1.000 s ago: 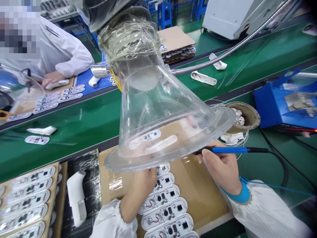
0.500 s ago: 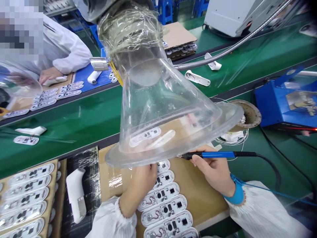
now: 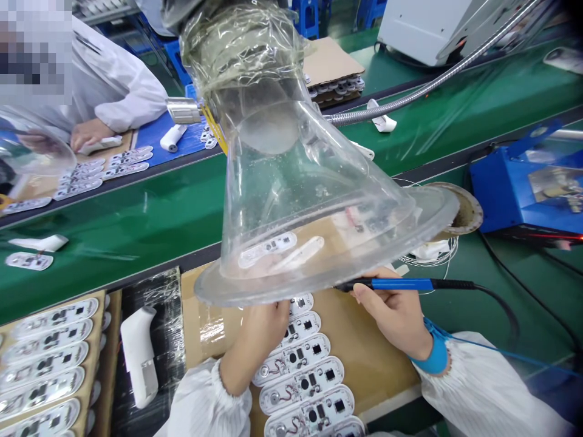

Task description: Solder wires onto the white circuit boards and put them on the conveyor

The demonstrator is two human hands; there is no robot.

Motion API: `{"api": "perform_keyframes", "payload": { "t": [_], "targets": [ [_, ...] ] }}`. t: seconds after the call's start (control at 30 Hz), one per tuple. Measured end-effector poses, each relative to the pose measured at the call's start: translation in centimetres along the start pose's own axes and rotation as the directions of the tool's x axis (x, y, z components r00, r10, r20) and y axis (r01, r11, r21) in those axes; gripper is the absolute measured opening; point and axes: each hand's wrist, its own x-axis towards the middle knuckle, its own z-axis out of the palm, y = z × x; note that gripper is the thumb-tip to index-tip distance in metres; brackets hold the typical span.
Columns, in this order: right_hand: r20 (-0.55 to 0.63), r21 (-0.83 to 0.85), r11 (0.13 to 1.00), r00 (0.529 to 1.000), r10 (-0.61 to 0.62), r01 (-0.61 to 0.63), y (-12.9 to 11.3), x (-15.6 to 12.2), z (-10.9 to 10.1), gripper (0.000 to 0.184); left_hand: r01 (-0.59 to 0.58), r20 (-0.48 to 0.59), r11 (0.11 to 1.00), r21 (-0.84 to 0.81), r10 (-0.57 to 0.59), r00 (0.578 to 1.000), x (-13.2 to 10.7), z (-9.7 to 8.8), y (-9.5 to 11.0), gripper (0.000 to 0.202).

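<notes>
Pinching slim blue-and-black pen-shaped iron (image 3: 401,284) in right hand (image 3: 396,318), between thumb and fingers. Cannot tell grip of left hand (image 3: 266,325), curled, partly behind clear plastic funnel-shaped hood (image 3: 291,194). Through hood, just beyond left hand: white oval circuit-bearing casing (image 3: 268,249), slender white strip (image 3: 303,252). Right of left hand: row of similar casings (image 3: 303,386) on brown cardboard (image 3: 376,355).

In the grip of the right hand (image 3: 394,315), the soldering iron (image 3: 401,284) is showing blue and black. Below it, the wristband (image 3: 436,354) is showing bright blue, the sleeve (image 3: 483,382) white. Lower left, panels (image 3: 301,385) are showing white with black squares; beyond, the belt (image 3: 423,136) is showing green.
</notes>
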Motion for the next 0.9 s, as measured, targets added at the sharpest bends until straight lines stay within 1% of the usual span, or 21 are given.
{"api": "perform_keyframes", "payload": {
  "t": [0.17, 0.33, 0.63, 0.9],
  "targets": [
    [-0.007, -0.001, 1.0, 1.0, -0.019, 0.019, 0.18, -0.11, 0.02, 0.005, -0.014, 0.002, 1.0, 0.011, 0.014, 1.0, 0.02, 0.06, -0.02, 0.023],
    [-0.001, 0.006, 0.999, 0.999, -0.045, 0.045, 0.17, -0.21, 0.05, 0.014, -0.043, -0.003, 0.999, 0.021, 0.043, 0.999, 0.01, 0.16, -0.06, 0.023],
    [0.004, -0.028, 0.995, 0.995, -0.095, 0.095, 0.47, -0.31, -0.14, 0.02, -0.061, -0.012, 0.998, 0.036, 0.061, 0.998, -0.07, 0.27, -0.11, 0.022],
    [-0.029, -0.058, 0.995, 0.996, -0.081, 0.079, 0.67, -0.02, -0.88, 0.015, -0.053, -0.009, 0.998, 0.045, 0.054, 0.999, 0.0, 0.26, 0.04, 0.023]
  ]
}}
